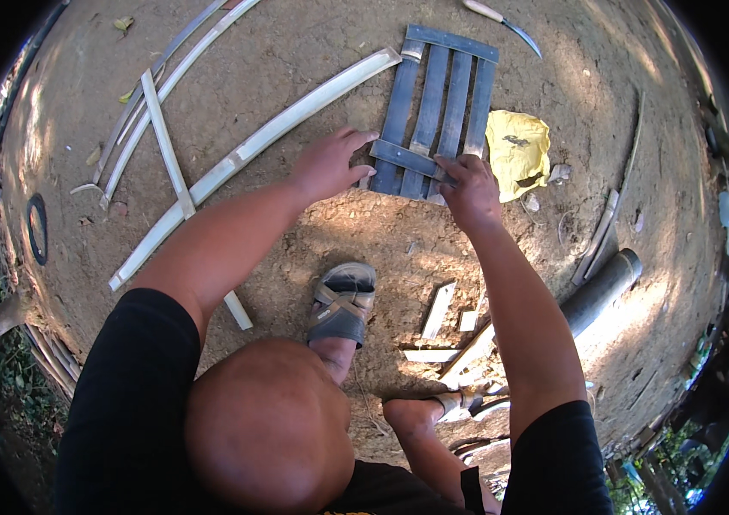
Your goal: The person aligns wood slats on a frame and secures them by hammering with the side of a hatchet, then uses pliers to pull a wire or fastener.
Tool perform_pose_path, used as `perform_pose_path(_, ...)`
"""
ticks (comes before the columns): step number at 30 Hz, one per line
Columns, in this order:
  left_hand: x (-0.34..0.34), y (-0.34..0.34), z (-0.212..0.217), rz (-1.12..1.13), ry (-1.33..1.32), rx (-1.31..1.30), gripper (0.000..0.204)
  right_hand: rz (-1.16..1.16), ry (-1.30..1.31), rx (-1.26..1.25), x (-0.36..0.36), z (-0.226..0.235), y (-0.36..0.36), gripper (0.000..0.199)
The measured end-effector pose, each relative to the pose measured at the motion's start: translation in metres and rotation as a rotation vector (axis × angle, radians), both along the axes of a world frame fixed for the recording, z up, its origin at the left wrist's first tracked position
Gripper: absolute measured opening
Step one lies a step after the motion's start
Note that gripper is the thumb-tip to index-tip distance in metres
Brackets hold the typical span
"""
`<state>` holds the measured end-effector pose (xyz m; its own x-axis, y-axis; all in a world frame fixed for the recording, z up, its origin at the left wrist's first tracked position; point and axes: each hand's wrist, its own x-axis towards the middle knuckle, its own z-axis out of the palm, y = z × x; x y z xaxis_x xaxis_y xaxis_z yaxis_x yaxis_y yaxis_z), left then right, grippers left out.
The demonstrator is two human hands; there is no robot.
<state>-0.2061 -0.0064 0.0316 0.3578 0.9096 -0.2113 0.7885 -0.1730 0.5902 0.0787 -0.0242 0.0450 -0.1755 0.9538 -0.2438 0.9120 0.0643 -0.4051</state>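
The dark slatted panel [430, 99] lies flat on the bare earth ahead of the person, its four slats running away from the body, with the far crossbar [453, 43] lying across their far ends. A second, shorter crosspiece [405, 159] lies across the slats near their close ends; its right end is covered by fingers. The left hand [334, 163] is spread, thumb and forefinger apart at the crosspiece's left end, a placement that appears to steady or align that end. The right hand [471, 193] is curled over the opposite end with fingertips bearing on it; whether it pinches the piece or only presses cannot be determined. Working from both ends presumably limits skewing, and the ground likely serves as backing. A yellow sheet [519, 146] lies just beside the panel's right edge. A curved blade with a pale handle [506, 26] rests beyond the far crossbar, apart from both hands, which plausibly leaves them unobstructed. A long pale strip [253, 146] lies to the left, one end near the panel's far left corner.
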Motion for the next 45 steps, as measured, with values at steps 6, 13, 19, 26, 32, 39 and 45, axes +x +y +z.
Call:
perform_pose_path(6,0.011,0.014,0.013,-0.067,0.014,-0.039,0.052,-0.067,-0.025,0.04,0.011,0.006,-0.005,0.046)
perform_pose_path(13,0.003,0.021,0.007,-0.116,0.045,-0.05,0.043,-0.028,-0.077,-0.007,0.013,0.003,-0.004,0.04)
perform_pose_path(19,0.002,0.022,0.008,-0.099,0.099,-0.081,0.042,-0.022,-0.134,0.023,0.009,0.004,-0.002,0.036)
perform_pose_path(26,-0.001,0.024,0.015,0.007,0.071,-0.228,0.042,-0.024,-0.112,0.053,0.004,0.001,-0.001,0.035)
perform_pose_path(32,-0.006,0.022,0.006,-0.001,0.05,-0.183,0.041,-0.007,-0.122,0.053,0.004,0.001,0.001,0.035)
perform_pose_path(39,-0.007,0.023,0.005,0.009,0.061,-0.209,0.042,-0.007,-0.097,0.056,0.005,0.0,0.001,0.035)
perform_pose_path(45,-0.006,0.028,0.008,0.051,-0.068,-0.392,0.046,-0.026,-0.109,0.025,0.007,0.0,0.001,0.036)
